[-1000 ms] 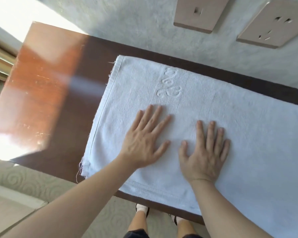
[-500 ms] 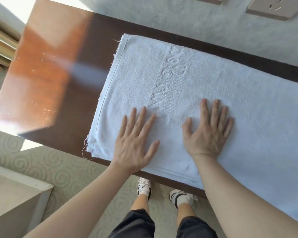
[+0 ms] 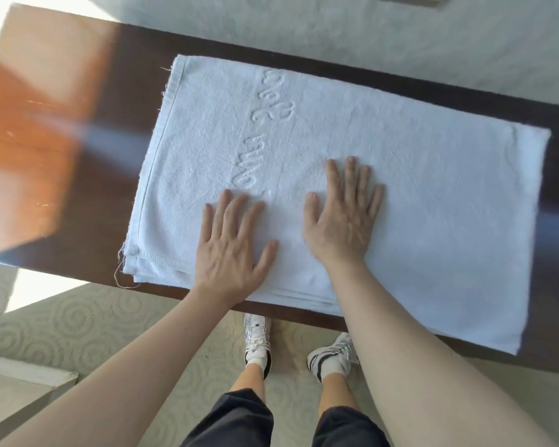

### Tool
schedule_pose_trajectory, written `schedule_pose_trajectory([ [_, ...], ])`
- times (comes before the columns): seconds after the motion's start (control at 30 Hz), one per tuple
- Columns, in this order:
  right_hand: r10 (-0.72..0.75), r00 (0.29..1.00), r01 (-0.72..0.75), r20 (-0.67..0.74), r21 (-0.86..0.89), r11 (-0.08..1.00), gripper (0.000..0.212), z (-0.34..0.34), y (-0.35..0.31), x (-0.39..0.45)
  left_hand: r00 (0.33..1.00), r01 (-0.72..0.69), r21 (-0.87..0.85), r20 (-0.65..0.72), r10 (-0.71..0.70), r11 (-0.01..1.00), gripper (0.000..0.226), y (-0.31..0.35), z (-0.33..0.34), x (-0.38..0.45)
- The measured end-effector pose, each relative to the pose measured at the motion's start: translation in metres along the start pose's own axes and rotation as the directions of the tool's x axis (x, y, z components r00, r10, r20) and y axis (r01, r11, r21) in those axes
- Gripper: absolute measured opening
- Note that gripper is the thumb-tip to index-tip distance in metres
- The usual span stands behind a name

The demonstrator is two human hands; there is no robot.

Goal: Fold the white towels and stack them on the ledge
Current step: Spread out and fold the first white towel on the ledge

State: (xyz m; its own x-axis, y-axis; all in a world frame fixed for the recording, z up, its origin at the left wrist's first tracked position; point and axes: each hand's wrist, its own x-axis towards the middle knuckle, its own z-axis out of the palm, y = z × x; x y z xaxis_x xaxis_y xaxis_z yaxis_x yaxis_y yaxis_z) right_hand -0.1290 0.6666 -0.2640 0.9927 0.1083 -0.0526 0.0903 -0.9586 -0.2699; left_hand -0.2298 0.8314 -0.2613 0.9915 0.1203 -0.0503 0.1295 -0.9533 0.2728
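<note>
Hands [image 3: 281, 233] flat on folded towel [image 3: 433, 188]

towel [image 3: 417, 188] on ledge [image 3: 117, 130], left hand [image 3: 231, 250] beside right hand [image 3: 342, 221] on towel

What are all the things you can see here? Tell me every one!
towel: one, white, folded in layers with raised lettering, lying flat on the ledge, its near right edge hanging over the front
ledge: one, dark brown wood, sunlit orange at its left end, against the wall
wall: one, pale and textured, behind the ledge
carpet: one, beige with swirl pattern, on the floor below
shoes: two, white with dark trim, on the carpet
shorts: one pair, dark, bottom of view
left hand: one, flat on the towel, near its front edge
right hand: one, flat on the towel, beside the left
</note>
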Motion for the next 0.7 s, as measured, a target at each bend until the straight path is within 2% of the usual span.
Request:
schedule_pose_trajectory([
  [0.07, -0.007, 1.000, 0.007, -0.002, 0.060, 0.998, 0.060, -0.005, 0.004, -0.001, 0.999, -0.021, -0.093, -0.034, 0.018, 0.995, 0.064, 0.030, 0.002, 0.013],
  [0.13, 0.031, 0.999, -0.030, -0.018, 0.096, 0.995, 0.056, -0.011, 0.019, -0.004, 0.994, -0.105, -0.127, -0.008, 0.105, 0.986, 0.062, 0.062, 0.010, 0.024],
  [0.23, 0.041, 0.999, -0.041, 0.005, 0.005, 0.999, 0.057, -0.023, 0.072, -0.023, 0.973, -0.206, -0.042, 0.096, 0.209, 0.978, 0.064, 0.084, 0.025, 0.028],
  [0.33, 0.010, 0.998, -0.004, 0.058, -0.095, 0.995, 0.061, -0.037, 0.138, -0.048, 0.978, -0.199, 0.001, 0.066, 0.198, 0.980, 0.062, 0.080, 0.029, 0.028],
  [0.43, 0.208, 0.978, -0.204, 0.027, -0.097, 0.974, 0.064, -0.048, 0.185, -0.059, 0.990, -0.136, 0.028, 0.037, 0.135, 0.990, 0.064, 0.090, 0.034, 0.029],
  [0.5, 0.276, 0.961, -0.274, 0.012, -0.096, 0.957, 0.065, -0.050, 0.197, -0.063, 0.993, -0.104, 0.011, 0.054, 0.103, 0.995, 0.068, 0.116, 0.041, 0.035],
  [0.63, 0.215, 0.977, -0.215, -0.008, -0.044, 0.976, 0.059, -0.056, 0.204, -0.064, 0.953, -0.282, 0.037, 0.127, 0.275, 0.959, 0.073, 0.181, 0.060, 0.038],
  [0.7, 0.233, 0.971, -0.235, -0.061, -0.034, 0.971, 0.056, -0.061, 0.215, -0.065, 0.943, -0.309, 0.053, 0.148, 0.298, 0.950, 0.079, 0.203, 0.069, 0.034],
])
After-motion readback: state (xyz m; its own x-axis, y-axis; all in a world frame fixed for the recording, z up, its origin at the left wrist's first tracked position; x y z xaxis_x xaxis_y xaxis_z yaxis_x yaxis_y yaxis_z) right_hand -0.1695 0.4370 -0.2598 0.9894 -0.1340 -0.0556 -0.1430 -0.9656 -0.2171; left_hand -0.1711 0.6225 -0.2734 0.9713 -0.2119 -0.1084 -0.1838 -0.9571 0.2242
